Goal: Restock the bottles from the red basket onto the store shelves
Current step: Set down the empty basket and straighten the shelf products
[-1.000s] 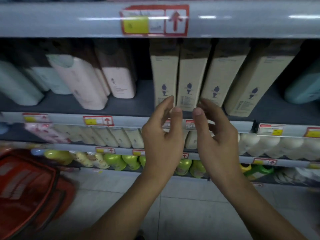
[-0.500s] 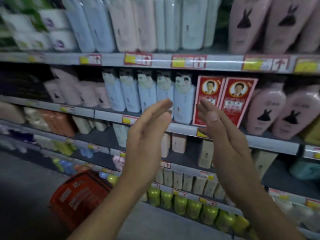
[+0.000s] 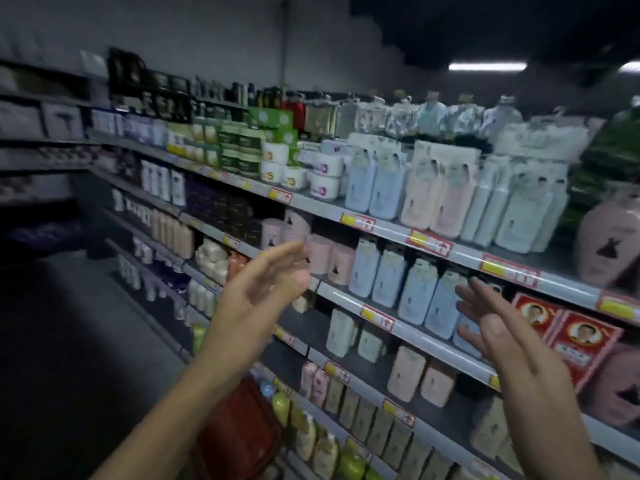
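Observation:
Both my hands are raised in front of the store shelves (image 3: 408,327) and hold nothing. My left hand (image 3: 256,292) has straight fingers reaching toward the pink bottles (image 3: 329,258) on the middle shelf, apart from them. My right hand (image 3: 498,337) is spread flat in front of the blue bottles (image 3: 415,289), beside the red boxes (image 3: 568,337). The red basket (image 3: 239,434) stands on the floor below my left forearm, partly hidden by it. What is inside it cannot be seen.
Shelves full of bottles, tubs and boxes run from the far left to the right edge, with red and yellow price tags (image 3: 429,242) on their rails. The dark aisle floor (image 3: 69,341) lies to the left. Green bottles (image 3: 349,462) fill the lowest shelf.
The view has swung up and left, showing higher shelves and the aisle. My hands have moved apart with fingers straightened. The red basket now appears lower, under my left forearm.

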Demonstrator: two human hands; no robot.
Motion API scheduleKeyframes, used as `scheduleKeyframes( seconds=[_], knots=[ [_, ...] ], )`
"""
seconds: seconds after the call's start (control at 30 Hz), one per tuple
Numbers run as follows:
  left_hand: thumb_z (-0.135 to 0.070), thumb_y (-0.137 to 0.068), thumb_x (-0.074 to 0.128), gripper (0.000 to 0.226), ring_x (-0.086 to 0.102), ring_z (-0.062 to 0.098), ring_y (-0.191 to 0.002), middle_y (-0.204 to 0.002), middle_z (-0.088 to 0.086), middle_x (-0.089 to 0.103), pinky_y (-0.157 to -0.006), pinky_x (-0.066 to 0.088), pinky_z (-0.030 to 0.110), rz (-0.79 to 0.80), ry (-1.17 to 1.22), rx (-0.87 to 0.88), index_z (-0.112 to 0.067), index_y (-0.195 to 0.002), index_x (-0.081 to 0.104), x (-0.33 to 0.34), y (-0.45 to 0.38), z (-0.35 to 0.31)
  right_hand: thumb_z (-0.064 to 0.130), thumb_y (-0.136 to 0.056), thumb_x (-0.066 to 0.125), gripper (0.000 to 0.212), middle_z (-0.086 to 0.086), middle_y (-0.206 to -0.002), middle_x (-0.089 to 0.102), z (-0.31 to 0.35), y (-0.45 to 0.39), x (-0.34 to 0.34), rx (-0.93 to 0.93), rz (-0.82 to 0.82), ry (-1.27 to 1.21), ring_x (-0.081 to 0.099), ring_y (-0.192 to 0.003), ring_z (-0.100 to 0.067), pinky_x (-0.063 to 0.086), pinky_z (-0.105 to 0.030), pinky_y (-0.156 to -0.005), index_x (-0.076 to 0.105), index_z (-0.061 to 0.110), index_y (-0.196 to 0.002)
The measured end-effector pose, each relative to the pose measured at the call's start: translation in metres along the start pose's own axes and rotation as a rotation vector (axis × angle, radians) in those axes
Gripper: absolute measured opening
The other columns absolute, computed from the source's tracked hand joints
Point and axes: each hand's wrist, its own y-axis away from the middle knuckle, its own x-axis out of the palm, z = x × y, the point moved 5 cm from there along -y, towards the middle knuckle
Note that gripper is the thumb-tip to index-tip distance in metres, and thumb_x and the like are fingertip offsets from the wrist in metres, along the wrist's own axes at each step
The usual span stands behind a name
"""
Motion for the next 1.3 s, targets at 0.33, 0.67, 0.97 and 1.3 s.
scheduleKeyframes(
  seconds=[0.33, 0.67, 0.97, 1.3],
  knots=[
    [-0.033, -0.092, 0.067, 0.036, 0.066, 0.01, -0.12, -0.123, -0.009, 0.073, -0.106, 0.051, 0.041, -0.156, -0.055, -0.038, -0.023, -0.126, 0.067, -0.079, -0.021, 0.023, 0.096, -0.055, 0.065, 0.078, 0.015, -0.131, 0.07, -0.021, -0.034, 0.094, -0.022, 0.085, -0.144, 0.064, -0.126, -0.008, 0.056, -0.042, -0.101, 0.073, 0.049, -0.117],
    [-0.024, -0.099, 0.06, 0.031, 0.07, 0.014, -0.114, -0.122, -0.002, 0.074, -0.104, 0.053, 0.04, -0.295, -0.186, -0.189, -0.02, -0.129, 0.065, -0.122, -0.096, 0.123, 0.075, -0.089, 0.05, 0.051, 0.032, -0.138, 0.058, -0.121, -0.125, 0.198, 0.042, 0.348, -0.02, 0.053, -0.124, 0.017, 0.044, -0.022, -0.103, 0.052, 0.056, -0.137],
    [-0.044, -0.09, 0.072, 0.055, 0.059, 0.0, -0.123, -0.138, -0.014, 0.061, -0.103, 0.05, 0.027, -0.183, -0.571, -0.378, -0.03, -0.14, 0.054, -0.176, -0.127, 0.188, 0.048, -0.099, 0.054, 0.035, 0.054, -0.122, 0.051, -0.202, -0.179, 0.299, -0.018, 0.683, 0.059, 0.048, -0.123, 0.023, 0.038, 0.001, -0.096, 0.047, 0.06, -0.131],
    [-0.074, -0.079, 0.064, 0.072, 0.051, 0.005, -0.132, -0.146, -0.016, 0.052, -0.112, 0.045, 0.041, -0.126, -0.756, -0.553, -0.044, -0.142, 0.048, -0.228, -0.156, 0.249, 0.042, -0.101, 0.06, 0.046, 0.014, -0.143, 0.06, -0.27, -0.218, 0.359, 0.097, 0.738, 0.13, 0.054, -0.133, -0.005, 0.043, -0.035, -0.115, 0.055, 0.033, -0.146]
  ],
)
